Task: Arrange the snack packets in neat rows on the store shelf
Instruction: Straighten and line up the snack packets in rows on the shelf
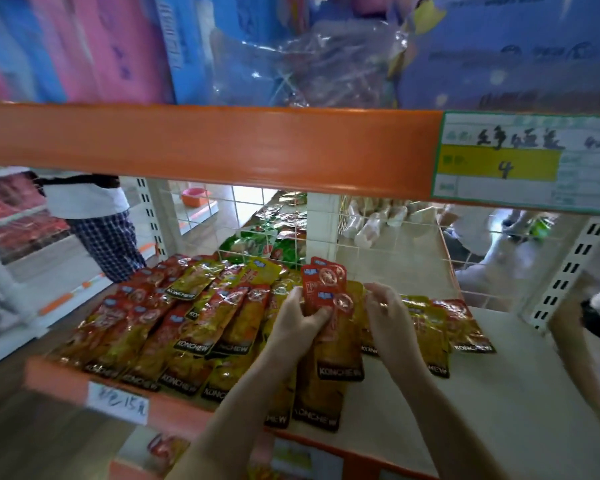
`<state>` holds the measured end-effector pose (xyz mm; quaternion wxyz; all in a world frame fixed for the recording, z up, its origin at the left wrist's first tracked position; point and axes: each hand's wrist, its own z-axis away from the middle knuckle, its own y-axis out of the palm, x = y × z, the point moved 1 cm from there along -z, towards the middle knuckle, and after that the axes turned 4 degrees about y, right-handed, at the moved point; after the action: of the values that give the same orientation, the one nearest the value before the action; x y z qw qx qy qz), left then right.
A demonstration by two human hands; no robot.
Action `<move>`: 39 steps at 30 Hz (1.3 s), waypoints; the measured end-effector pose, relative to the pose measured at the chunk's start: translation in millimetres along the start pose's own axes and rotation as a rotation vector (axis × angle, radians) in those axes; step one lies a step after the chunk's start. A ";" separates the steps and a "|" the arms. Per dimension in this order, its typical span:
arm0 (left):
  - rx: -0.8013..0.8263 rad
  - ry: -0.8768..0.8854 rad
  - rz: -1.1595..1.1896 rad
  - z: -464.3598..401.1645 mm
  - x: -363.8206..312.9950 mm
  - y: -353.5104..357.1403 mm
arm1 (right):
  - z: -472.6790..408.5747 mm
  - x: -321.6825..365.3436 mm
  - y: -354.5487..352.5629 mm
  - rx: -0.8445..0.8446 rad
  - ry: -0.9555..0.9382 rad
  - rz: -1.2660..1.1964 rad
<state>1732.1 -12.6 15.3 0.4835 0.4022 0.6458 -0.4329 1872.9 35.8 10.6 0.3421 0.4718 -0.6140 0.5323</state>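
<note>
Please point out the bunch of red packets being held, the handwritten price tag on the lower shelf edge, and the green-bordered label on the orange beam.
red packets (pixel 324 284), head view, upper front face.
handwritten price tag (pixel 118 403), head view, centre.
green-bordered label (pixel 520 161), head view, yellow band.

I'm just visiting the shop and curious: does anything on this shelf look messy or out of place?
Yes. The snack packets on the left lie overlapping at mixed angles, not in rows. The left hand grips a fanned bunch of red packets, not yet laid down.
</note>
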 end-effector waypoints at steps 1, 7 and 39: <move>-0.028 0.010 -0.020 0.2 -1.5 -6.9 | 0.5 -4.4 0.5 -0.038 -0.035 0.037; -0.227 0.022 -0.109 -14.3 -14.6 -54.7 | 7.1 -18.3 -6.4 -0.138 -0.254 0.228; 0.000 0.410 -0.763 -5.1 -9.5 41.9 | 12.8 -19.9 -14.4 -0.283 -0.165 0.525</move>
<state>1771.9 3.8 18.3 0.1505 0.2121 0.8310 -0.4917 1893.9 27.8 -5.6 0.2043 0.2866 -0.8085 0.4717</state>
